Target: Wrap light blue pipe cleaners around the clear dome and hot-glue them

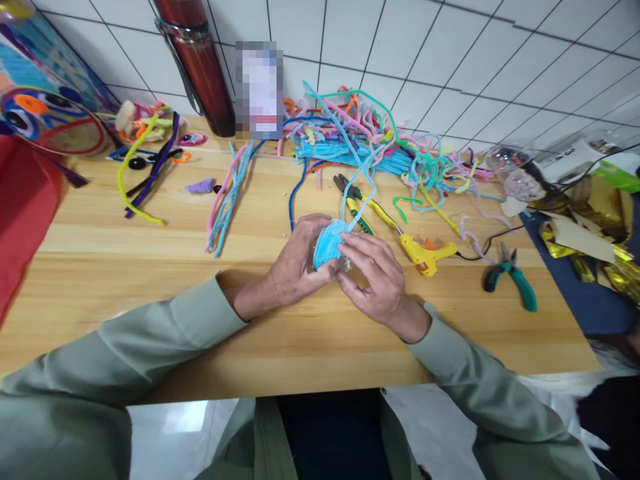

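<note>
Between my hands, above the wooden table (280, 333), is a rounded, see-through piece wrapped in rows of light blue pipe cleaner (327, 245). My left hand (295, 263) grips it from the left, thumb along its lower edge. My right hand (375, 277) closes on its right side, with fingertips on the blue windings. Long loose light blue pipe cleaner ends (357, 190) stick up from it, away from me. Just beyond my right hand lie pliers with yellow-green handles (354, 200) and a yellow hot glue gun (425, 255). My fingers hide part of the wrapped piece.
A tangled heap of colourful pipe cleaners (360, 155) lies along the tiled wall. Pink and blue pipe cleaners (231, 200) lie left of centre. A red flask (200, 67) stands behind. Teal-handled cutters (517, 280) are at right, near gold wrapping (620, 273).
</note>
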Available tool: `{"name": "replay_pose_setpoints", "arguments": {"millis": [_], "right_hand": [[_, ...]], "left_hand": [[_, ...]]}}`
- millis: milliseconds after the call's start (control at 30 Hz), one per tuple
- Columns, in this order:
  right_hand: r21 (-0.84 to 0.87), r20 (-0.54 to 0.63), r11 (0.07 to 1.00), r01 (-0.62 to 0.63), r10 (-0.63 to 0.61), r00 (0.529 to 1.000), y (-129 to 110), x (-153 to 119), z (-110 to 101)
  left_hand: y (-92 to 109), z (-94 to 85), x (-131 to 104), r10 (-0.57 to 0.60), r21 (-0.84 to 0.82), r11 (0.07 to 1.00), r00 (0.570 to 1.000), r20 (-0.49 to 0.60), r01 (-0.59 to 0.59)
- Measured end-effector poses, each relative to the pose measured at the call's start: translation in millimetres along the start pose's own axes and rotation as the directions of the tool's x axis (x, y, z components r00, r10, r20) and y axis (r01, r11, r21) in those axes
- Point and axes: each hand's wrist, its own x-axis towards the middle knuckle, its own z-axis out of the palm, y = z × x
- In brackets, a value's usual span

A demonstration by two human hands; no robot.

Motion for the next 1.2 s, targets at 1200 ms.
{"name": "replay_pose_setpoints", "arguments": {"millis": [1200], "right_hand": [[-0.002,0.006,1.000,-0.011,0.011,1.000,-3.0,0.5,0.5]], "left_hand": [[7.0,-2.9,0.3,-0.059,-0.012,0.998,0.998,0.014,0.059]]}}
